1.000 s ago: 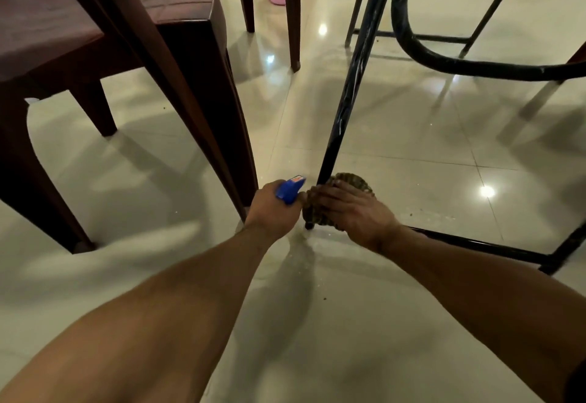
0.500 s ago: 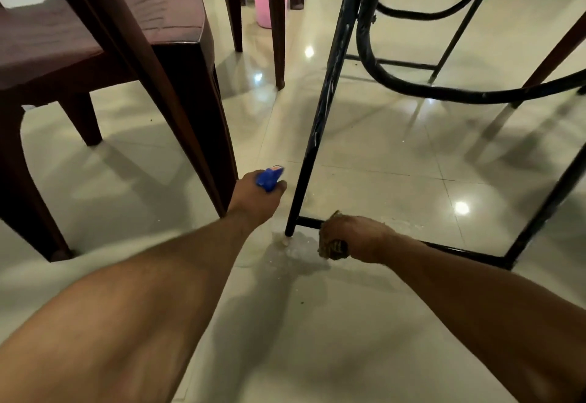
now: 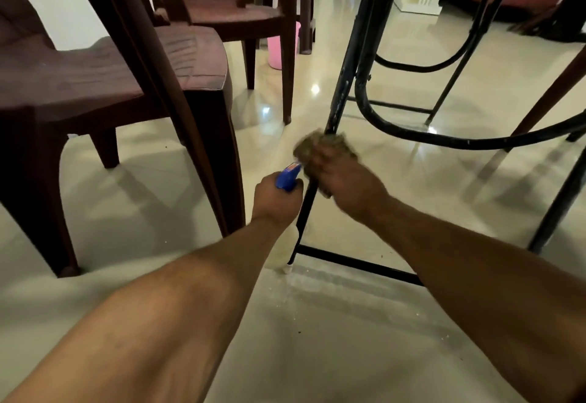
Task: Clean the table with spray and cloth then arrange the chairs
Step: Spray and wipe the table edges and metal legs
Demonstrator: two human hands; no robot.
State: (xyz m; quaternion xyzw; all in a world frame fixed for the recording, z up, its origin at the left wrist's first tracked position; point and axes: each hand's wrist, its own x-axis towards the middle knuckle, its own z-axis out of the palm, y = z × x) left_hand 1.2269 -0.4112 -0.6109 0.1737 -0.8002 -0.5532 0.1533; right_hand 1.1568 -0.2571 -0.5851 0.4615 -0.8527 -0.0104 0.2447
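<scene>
Fingers [image 3: 317,161] of the right hand [image 3: 345,180] are clenched round a greenish cloth [image 3: 320,147], pressing it to the black metal table leg [image 3: 344,79] just right of frame centre; motion blur hides the exact wrap. At its eight o'clock, the left hand [image 3: 274,201] grasps the blue spray bottle [image 3: 288,177], nozzle almost touching the cloth. A brown plastic chair [image 3: 111,85] stands at nine o'clock, its front leg just beside the left wrist. Likely trouble: a stray trigger squeeze would soak the right hand rather than the leg, the cloth could slip off so thin a tube, and drips round the leg's foot may leave the tile floor [image 3: 348,339] slick.
</scene>
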